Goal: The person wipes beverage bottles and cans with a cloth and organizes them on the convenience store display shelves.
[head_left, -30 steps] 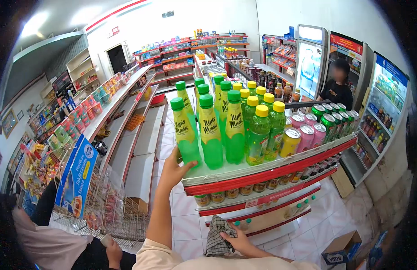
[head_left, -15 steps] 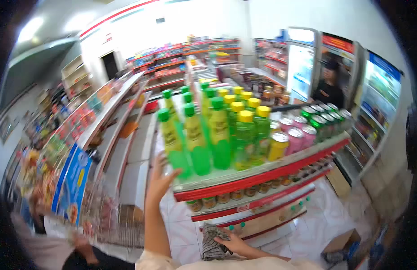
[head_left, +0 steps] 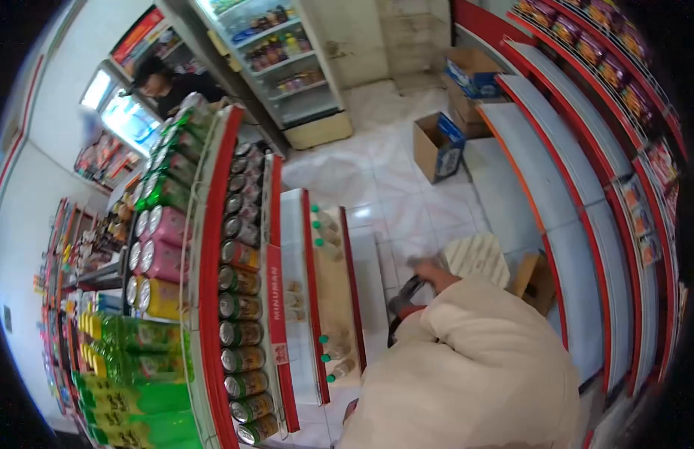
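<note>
My right hand reaches out past my beige sleeve, low over the tiled floor. Motion smears its fingers, so their closure is unclear. A dark grey shape lies right beside the hand; whether it is the striped cloth, and whether I hold it, cannot be made out. Close by is a pale, stripe-patterned block. I cannot find my left hand in this view. To the left stands the drinks shelf, with cans in a row and green bottles on top.
An open cardboard box sits on the floor, with more boxes behind it. Shelves line the right side, with snack packets higher up. A glass-door fridge stands at the back. Another person is beyond the drinks shelf.
My view has swung right and downward, tilting the scene. The left hand, earlier beside the green bottles, has left view. The right hand, earlier gripping a striped cloth, now reaches outward over the floor.
</note>
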The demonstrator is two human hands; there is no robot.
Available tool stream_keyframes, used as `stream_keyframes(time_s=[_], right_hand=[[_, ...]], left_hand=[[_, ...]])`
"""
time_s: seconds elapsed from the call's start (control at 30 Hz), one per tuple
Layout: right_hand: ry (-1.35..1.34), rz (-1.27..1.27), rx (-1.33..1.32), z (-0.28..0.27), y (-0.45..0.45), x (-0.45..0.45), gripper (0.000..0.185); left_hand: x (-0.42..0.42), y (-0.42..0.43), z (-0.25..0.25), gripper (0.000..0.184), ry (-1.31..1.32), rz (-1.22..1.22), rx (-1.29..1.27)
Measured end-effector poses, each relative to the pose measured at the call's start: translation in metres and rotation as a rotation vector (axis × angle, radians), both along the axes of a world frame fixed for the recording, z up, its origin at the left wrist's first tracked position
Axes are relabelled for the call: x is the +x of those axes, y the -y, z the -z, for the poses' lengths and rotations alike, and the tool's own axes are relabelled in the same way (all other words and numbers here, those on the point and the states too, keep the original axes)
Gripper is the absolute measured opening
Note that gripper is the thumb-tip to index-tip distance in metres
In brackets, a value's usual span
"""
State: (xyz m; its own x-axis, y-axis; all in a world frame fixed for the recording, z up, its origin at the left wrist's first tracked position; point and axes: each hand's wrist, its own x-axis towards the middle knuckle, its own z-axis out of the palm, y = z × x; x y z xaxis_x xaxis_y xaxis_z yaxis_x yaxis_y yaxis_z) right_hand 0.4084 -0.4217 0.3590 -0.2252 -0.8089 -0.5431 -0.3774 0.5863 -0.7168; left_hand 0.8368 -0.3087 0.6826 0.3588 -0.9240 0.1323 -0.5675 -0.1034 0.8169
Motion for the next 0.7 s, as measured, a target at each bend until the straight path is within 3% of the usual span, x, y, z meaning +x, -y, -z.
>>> stream_keyframes(time_s=[0.07, 0.13, 0.2, 0.27, 0.3, 0.4, 0.47, 0.5, 0.6, 0.7], right_hand=[[-0.318, 0.405, -0.076, 0.013, -0.048, -0.068, 0.034], [-0.014, 0.759, 0.036, -0.049, -0.098, -0.104, 0.035], [0.152, 0.899, -0.08, 0.0, -0.153, -0.158, 0.037], [0.097, 0.975, 0.115, -0.01, -0.197, -0.178, 0.048], [0.128, 1.161, 0.066, -0.005, -0.215, -0.179, 0.053], [-0.027, 1.09, 0.321, -0.026, -0.264, -0.175, 0.048], [-0.048, 1.487, -0.033, -0.01, -0.284, -0.185, 0.053], [-0.08, 1.55, -0.076, -0.012, -0.29, -0.19, 0.052], [-0.171, 1.445, 0.031, -0.006, -0.296, -0.19, 0.05], [-0.295, 0.92, 0.248, 0.022, -0.259, -0.171, 0.048]], left_hand=[[-0.007, 0.011, 0.005, 0.038, -0.011, 0.116, 0.081], [-0.013, 0.021, 0.008, 0.038, -0.012, 0.207, 0.127], [-0.019, 0.031, 0.011, 0.037, -0.007, 0.276, 0.159], [-0.023, 0.04, 0.011, 0.036, 0.004, 0.329, 0.185], [-0.024, 0.043, 0.012, 0.036, 0.011, 0.353, 0.197], [-0.031, 0.053, 0.014, 0.035, 0.031, 0.419, 0.227], [-0.035, 0.058, 0.014, 0.035, 0.033, 0.45, 0.246], [-0.037, 0.059, 0.014, 0.034, 0.036, 0.465, 0.253], [-0.039, 0.063, 0.01, 0.033, 0.041, 0.493, 0.266], [-0.034, 0.063, 0.004, 0.033, 0.02, 0.495, 0.273]])
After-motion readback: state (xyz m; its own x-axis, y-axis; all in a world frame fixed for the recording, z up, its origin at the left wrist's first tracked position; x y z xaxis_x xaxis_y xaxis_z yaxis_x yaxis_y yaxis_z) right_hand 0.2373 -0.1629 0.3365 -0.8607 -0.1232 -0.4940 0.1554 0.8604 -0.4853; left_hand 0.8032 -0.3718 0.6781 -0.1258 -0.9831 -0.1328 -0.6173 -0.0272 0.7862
